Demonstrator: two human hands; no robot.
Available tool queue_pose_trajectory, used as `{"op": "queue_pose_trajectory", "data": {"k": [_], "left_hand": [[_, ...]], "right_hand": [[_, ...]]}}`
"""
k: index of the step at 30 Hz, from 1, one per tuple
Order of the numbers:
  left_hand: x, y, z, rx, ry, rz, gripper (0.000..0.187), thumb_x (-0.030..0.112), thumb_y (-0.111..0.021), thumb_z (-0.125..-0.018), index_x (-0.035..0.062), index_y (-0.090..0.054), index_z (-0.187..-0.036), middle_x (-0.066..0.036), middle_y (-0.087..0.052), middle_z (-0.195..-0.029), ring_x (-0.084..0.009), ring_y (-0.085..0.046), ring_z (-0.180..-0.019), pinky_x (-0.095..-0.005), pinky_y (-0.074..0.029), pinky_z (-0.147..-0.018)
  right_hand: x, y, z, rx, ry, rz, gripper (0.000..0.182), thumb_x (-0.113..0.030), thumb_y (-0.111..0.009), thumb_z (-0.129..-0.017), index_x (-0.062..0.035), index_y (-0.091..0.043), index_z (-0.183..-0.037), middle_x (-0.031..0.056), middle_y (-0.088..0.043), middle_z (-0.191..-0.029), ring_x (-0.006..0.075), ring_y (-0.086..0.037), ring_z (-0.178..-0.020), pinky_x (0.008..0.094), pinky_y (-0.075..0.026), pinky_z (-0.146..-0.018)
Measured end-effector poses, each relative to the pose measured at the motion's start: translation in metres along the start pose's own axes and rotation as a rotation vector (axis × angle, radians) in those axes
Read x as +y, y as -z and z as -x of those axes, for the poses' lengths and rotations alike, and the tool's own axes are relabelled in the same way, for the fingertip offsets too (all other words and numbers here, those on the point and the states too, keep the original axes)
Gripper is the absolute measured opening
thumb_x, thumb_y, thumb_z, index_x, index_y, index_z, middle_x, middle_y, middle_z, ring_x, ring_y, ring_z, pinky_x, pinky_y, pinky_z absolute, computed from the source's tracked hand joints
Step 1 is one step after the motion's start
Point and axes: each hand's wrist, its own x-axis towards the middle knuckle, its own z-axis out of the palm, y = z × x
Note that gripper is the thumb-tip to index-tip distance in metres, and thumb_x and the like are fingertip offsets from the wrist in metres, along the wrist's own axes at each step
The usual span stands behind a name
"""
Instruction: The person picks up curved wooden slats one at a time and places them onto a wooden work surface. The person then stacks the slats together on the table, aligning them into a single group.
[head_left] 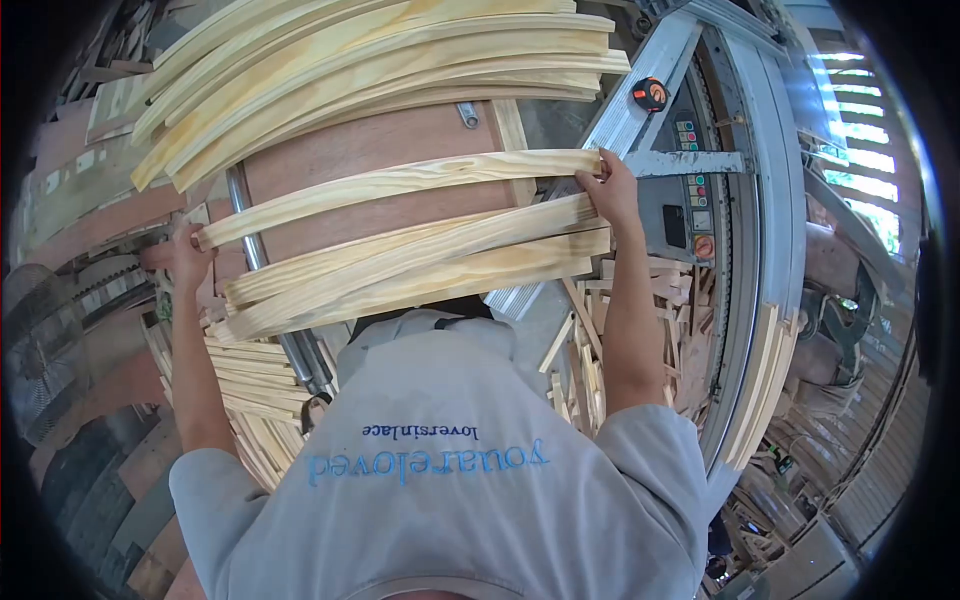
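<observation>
One long wooden strip (400, 178) spans the view between my two hands, above a brown board (350, 222). My left hand (190, 258) pinches its left end. The right end is gripped between the thumb and fingers of my right hand (611, 188). Nearer my body, several pale wooden strips (430, 258) lie overlapping, their right ends close to my right wrist. Beyond the board is a larger stack of wooden strips (390, 60).
A metal machine frame (770, 200) runs down the right, with a control panel (690, 215) and an orange-black tape measure (651, 95). Offcuts (575, 350) lie below right. More strips (250, 385) are piled at lower left. A metal bar (243, 215) stands beside the board.
</observation>
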Motion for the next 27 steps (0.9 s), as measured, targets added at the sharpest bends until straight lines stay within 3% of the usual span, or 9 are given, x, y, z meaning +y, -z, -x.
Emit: {"op": "queue_pose_trajectory", "data": {"k": [4, 10, 11, 13, 15, 17, 20, 22, 27], "left_hand": [[-0.012, -0.006, -0.001, 0.037, -0.061, 0.009, 0.054, -0.001, -0.078, -0.07, 0.0037, -0.059, -0.121, -0.012, -0.067, -0.097, -0.022, -0.068, -0.091, -0.0314, -0.056, -0.078], [0.088, 0.009, 0.035, 0.219, -0.026, -0.174, 0.058, 0.011, -0.082, -0.069, 0.0045, -0.058, -0.122, -0.014, -0.06, -0.11, -0.0248, -0.062, -0.097, -0.0353, -0.053, -0.082], [0.097, 0.009, 0.038, 0.395, -0.185, -0.274, 0.054, 0.014, -0.083, -0.07, 0.0053, -0.06, -0.118, -0.014, -0.062, -0.108, -0.0255, -0.063, -0.096, -0.0362, -0.053, -0.082], [0.135, -0.005, 0.053, 0.254, 0.055, 0.438, 0.04, 0.015, -0.083, -0.072, 0.006, -0.065, -0.106, -0.011, -0.066, -0.101, -0.0282, -0.064, -0.092, -0.0376, -0.053, -0.08], [0.168, -0.016, 0.075, 0.025, -0.248, 0.081, 0.029, 0.018, -0.083, -0.072, 0.0066, -0.067, -0.093, -0.009, -0.065, -0.093, -0.0286, -0.063, -0.087, -0.0366, -0.052, -0.075], [0.192, -0.024, 0.079, 0.145, -0.685, -0.014, 0.025, 0.023, -0.077, -0.08, 0.0053, -0.064, -0.092, -0.009, -0.063, -0.087, -0.0296, -0.061, -0.081, -0.0361, -0.051, -0.073], [0.202, -0.021, 0.085, 0.113, -0.597, 0.136, 0.03, 0.027, -0.081, -0.075, 0.0057, -0.064, -0.087, -0.009, -0.063, -0.086, -0.0297, -0.062, -0.082, -0.0383, -0.051, -0.072], [0.215, -0.028, 0.112, -0.074, -0.787, 0.214, 0.04, 0.032, -0.083, -0.07, 0.0053, -0.063, -0.091, -0.01, -0.062, -0.091, -0.031, -0.062, -0.087, -0.0408, -0.05, -0.077], [0.214, -0.083, 0.148, -0.247, -0.704, 0.001, 0.062, 0.03, -0.08, -0.071, 0.0036, -0.056, -0.122, -0.013, -0.058, -0.111, -0.0303, -0.055, -0.108, -0.0423, -0.044, -0.094]], "right_hand": [[-0.034, 0.003, 0.003, 0.03, 0.043, 0.462, 0.082, -0.031, -0.083, -0.068, -0.0006, -0.049, -0.136, 0.0219, -0.061, -0.124, 0.0382, -0.058, -0.117, 0.0468, -0.048, -0.096], [-0.141, -0.115, 0.01, -0.296, 0.825, 0.443, 0.075, -0.037, -0.084, -0.068, -0.0077, -0.054, -0.13, 0.0173, -0.06, -0.124, 0.0352, -0.056, -0.117, 0.0501, -0.04, -0.101], [-0.145, -0.131, 0.008, -0.308, 0.848, 0.435, 0.075, -0.037, -0.084, -0.068, -0.0077, -0.054, -0.13, 0.0173, -0.06, -0.124, 0.0352, -0.056, -0.117, 0.0501, -0.04, -0.101], [-0.15, -0.152, 0.0, -0.49, 0.677, 0.548, 0.065, -0.037, -0.081, -0.074, -0.013, -0.056, -0.128, 0.0139, -0.065, -0.12, 0.0352, -0.058, -0.116, 0.0492, -0.043, -0.099], [-0.159, -0.146, 0.002, -0.475, 0.654, 0.513, 0.054, -0.036, -0.081, -0.074, -0.0098, -0.061, -0.117, 0.0179, -0.068, -0.104, 0.0395, -0.064, -0.099, 0.0469, -0.05, -0.087], [-0.153, -0.145, 0.0, -0.476, 0.673, 0.518, 0.051, -0.035, -0.081, -0.073, -0.0094, -0.063, -0.113, 0.0188, -0.069, -0.096, 0.04, -0.065, -0.091, 0.0467, -0.053, -0.077], [-0.163, -0.124, 0.006, -0.465, 0.615, 0.592, 0.053, -0.039, -0.081, -0.071, -0.0112, -0.064, -0.112, 0.0162, -0.07, -0.096, 0.0377, -0.067, -0.088, 0.0458, -0.054, -0.075], [-0.178, -0.108, 0.012, -0.48, 0.56, 0.577, 0.052, -0.039, -0.081, -0.071, -0.0113, -0.064, -0.111, 0.016, -0.07, -0.095, 0.0375, -0.067, -0.087, 0.0451, -0.054, -0.074], [-0.185, -0.102, 0.028, -0.469, 0.662, 0.455, 0.045, -0.027, -0.083, -0.071, -0.0115, -0.066, -0.109, 0.0149, -0.069, -0.09, 0.0342, -0.068, -0.079, 0.0392, -0.055, -0.069]]}}
